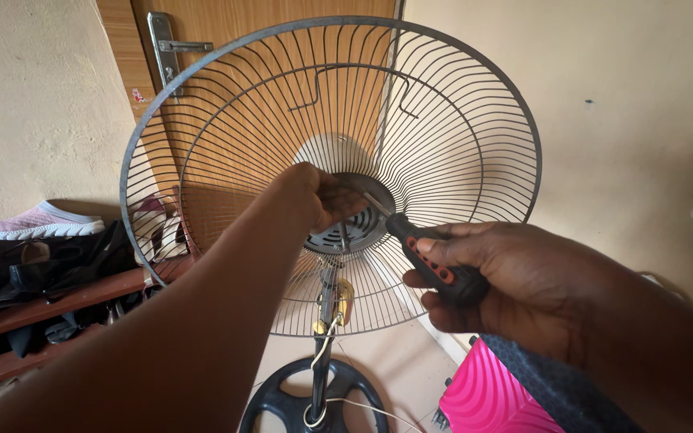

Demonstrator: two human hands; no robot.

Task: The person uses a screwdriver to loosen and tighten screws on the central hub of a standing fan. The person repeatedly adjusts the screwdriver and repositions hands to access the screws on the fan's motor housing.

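Observation:
A standing fan's grey wire rear guard (459, 104) faces me, round and dish-shaped, with the motor hub (346, 232) at its middle. My left hand (318, 196) reaches into the guard and rests on the hub, fingers curled over its upper part. My right hand (499, 281) grips a screwdriver with a black and red handle (431, 258). Its metal shaft (376, 204) points up-left, with the tip at the hub beside my left fingers. The fan's pole (321, 361) drops to a black round base (282, 405) on the floor.
A wooden shoe rack (58, 301) with several shoes stands at the left wall. A wooden door with a metal handle (166, 48) is behind the fan. A pink ribbed object (483, 397) sits low right, and a loose cord (378, 410) lies by the base.

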